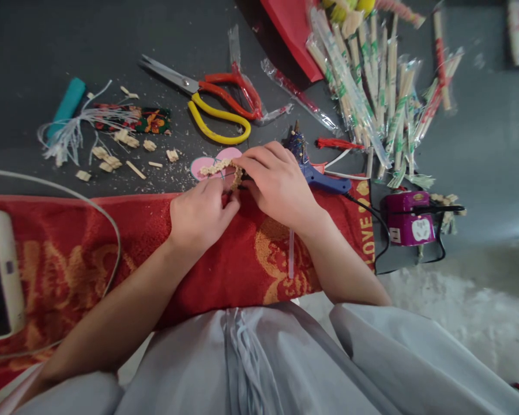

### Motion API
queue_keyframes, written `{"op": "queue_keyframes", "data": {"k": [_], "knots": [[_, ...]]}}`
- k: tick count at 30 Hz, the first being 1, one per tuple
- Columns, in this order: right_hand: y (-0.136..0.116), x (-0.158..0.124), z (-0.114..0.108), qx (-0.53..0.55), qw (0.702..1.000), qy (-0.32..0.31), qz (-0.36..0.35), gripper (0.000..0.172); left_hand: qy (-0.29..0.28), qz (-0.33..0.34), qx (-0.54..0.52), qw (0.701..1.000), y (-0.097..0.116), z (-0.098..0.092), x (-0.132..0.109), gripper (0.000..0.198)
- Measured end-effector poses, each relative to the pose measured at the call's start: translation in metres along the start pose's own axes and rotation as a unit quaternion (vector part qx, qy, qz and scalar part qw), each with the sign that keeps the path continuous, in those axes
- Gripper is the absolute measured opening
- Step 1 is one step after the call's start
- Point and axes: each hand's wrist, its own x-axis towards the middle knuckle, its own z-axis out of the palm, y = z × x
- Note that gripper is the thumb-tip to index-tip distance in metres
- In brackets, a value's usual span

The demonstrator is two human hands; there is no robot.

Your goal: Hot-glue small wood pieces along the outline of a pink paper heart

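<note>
A dark grey table (47,34) fills the view. A red towel (225,259) with a gold pattern lies along its near edge, under both forearms. At the far right a loose heap of paper-wrapped chopsticks (372,86) fans out, and a white phone (2,276) rests on the towel at the left edge. Yellow-handled scissors (211,112) lie beyond the hands, and a blue glue gun (322,178) sits just right of them, its nozzle hidden behind the right hand (279,184).

The right hand is curled over, with its fingertips pressed together on the right end of a strip of wood bits (218,167). The left hand (203,213) comes up from below and pinches the same end between thumb and forefinger, so the two grips touch. The rest of the strip juts left, free of both hands, across a pink heart-shaped card (203,166) on the table just past the towel's edge. Loose wood chips (108,161) are scattered further left.
</note>
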Motion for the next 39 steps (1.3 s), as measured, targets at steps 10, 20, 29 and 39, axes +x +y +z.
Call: {"op": "queue_keyframes", "data": {"k": [10,20,29,39], "knots": [[-0.0002,-0.0005,-0.0004,0.009,1.0,0.008,0.001,0.038,0.0,0.01,0.019,1.0,0.0013,-0.0008,-0.0024,0.024],[0.0017,-0.0001,0.0015,0.018,1.0,0.018,-0.001,0.036,0.014,0.03,0.007,0.999,-0.0014,0.002,-0.0041,0.02],[0.0034,-0.0017,0.0043,0.021,0.999,0.05,0.002,0.038,0.05,0.046,0.014,0.998,-0.0034,0.0072,-0.006,0.019],[0.0048,-0.0007,0.0062,0.014,0.998,0.059,-0.001,0.034,0.033,0.043,0.035,0.998,-0.0008,0.0059,-0.0063,0.021]]}}
